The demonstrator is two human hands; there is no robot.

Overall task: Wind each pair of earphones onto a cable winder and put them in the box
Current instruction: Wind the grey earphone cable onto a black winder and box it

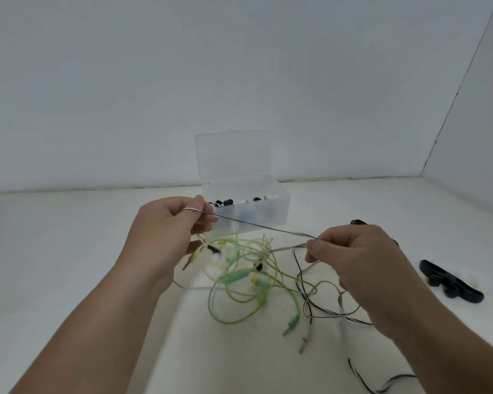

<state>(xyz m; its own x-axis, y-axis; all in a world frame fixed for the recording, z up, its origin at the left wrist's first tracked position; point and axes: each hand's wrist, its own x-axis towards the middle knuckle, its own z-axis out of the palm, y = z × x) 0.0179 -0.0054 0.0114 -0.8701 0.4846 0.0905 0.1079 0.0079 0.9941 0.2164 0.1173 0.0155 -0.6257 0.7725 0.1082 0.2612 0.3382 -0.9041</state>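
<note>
Left hand (168, 231) left of centre, fingers curled, pinching one end of a thin black-and-white cable (256, 225), a pale loop of it over the forefinger. Pulled taut from there, slanting down to the right across the front of the box. Clear plastic box (276, 211) at centre, on the bench (69, 265) just behind the hands, lid (234, 157) standing open, small black and white pieces inside, too blurred to name. Below the taut line, in lower centre, a loose tangle of green and yellow earphones (239, 282) lying on the bench, with a green jack plug (290, 326) and a pale jack plug (303, 344) at its lower edge. Right hand (362, 260) right of centre, thumb and forefinger nipping the same cable, the rest of it trailing in loops on the bench beneath. Black cable winder (450, 281) far right, flat on the bench, apart from the right hand.
</note>
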